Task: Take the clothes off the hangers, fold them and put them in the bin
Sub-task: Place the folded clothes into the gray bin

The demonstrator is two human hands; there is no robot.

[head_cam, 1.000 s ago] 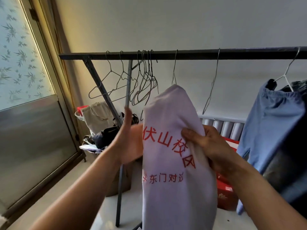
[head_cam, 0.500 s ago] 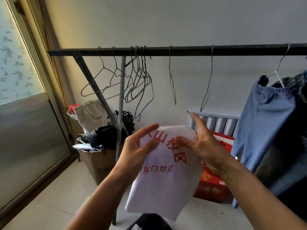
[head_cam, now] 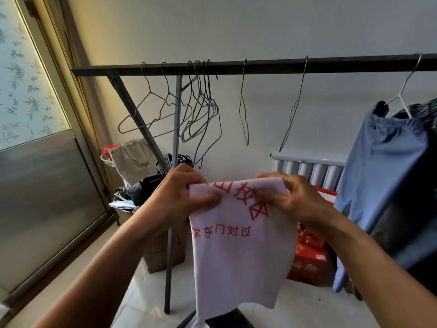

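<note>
Under the middle of the black rail (head_cam: 260,66) there is open air between one lone hanger (head_cam: 243,119) and a second hanger (head_cam: 294,107). Under the rail's left end, a bunch of empty hangers (head_cam: 201,114), a grey pole (head_cam: 169,256) and a slanted bar (head_cam: 136,119) crowd the way. Under its right end, blue clothes (head_cam: 378,174) fill the room. Lower down, a white cloth (head_cam: 236,256) blocks the middle. Below the rail sit a brown box (head_cam: 160,256) and a red box (head_cam: 307,266). The floor (head_cam: 142,292) on the near side is open.
</note>
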